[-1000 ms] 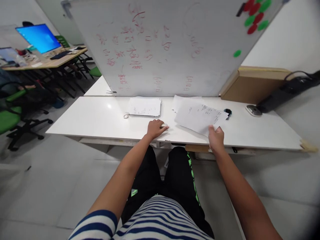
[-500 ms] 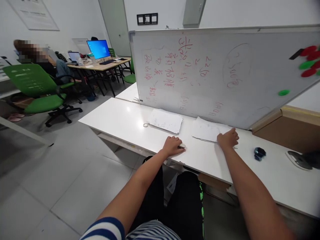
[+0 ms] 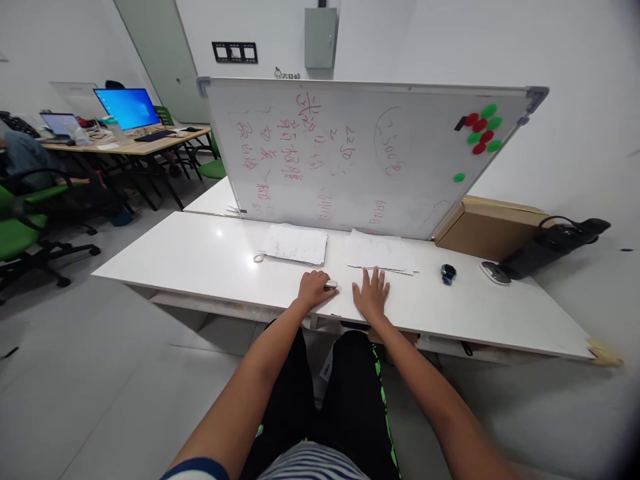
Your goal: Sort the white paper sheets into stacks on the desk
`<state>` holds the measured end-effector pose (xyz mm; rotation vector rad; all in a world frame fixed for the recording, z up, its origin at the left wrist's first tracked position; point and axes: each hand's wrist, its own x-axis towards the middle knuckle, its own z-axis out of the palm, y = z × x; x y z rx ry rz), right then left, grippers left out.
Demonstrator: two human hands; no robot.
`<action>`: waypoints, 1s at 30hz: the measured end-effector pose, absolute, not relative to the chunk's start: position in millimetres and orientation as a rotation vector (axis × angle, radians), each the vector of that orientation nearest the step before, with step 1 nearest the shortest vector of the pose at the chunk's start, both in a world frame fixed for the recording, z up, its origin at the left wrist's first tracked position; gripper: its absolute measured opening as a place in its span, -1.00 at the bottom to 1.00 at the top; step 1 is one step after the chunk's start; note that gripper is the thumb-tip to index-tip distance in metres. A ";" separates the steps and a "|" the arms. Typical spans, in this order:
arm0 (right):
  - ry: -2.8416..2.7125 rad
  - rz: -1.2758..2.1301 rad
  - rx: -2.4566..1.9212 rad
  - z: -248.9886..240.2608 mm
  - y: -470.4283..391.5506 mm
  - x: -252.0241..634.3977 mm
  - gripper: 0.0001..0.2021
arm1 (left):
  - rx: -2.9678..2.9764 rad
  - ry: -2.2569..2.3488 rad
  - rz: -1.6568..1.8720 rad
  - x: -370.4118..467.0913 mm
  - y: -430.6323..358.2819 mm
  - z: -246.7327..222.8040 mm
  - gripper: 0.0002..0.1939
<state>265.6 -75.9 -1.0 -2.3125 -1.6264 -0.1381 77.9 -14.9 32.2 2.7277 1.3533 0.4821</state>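
Note:
My left hand [image 3: 314, 289] rests on the white desk [image 3: 200, 257], its fingers closed around a small white-and-dark object [image 3: 331, 285]. Only one end of that object sticks out, so its kind is hidden. My right hand [image 3: 371, 294] lies flat with fingers spread, fingertips at the front edge of the right paper stack [image 3: 380, 251]. These sheets are slightly fanned, with corners sticking out at the right. Beyond my left hand sits another paper stack [image 3: 296, 244] with handwriting on it. A whitish ring of tape [image 3: 259, 258] lies at its left corner.
A whiteboard [image 3: 345, 160] with red writing and magnets leans behind the papers. To the right are a dark watch [image 3: 448, 273], a black bottle [image 3: 555, 250] lying tilted, and a cardboard box [image 3: 480, 230]. Another person's leg [image 3: 25, 160] shows at far left.
My right hand has moved left from the right end of the paper stack and opened flat in front of it. My left hand keeps its hold. The view has turned right.

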 end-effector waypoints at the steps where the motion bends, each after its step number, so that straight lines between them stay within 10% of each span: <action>1: -1.621 -0.160 -2.310 -0.5 -76.7 264.6 -0.40 | 2.725 1.357 0.473 77.9 -14.9 33.0 -0.59; 30: -1.560 -0.082 -2.422 1.3 -70.8 264.6 -0.41 | 2.724 1.360 0.523 79.3 -14.2 27.2 -0.62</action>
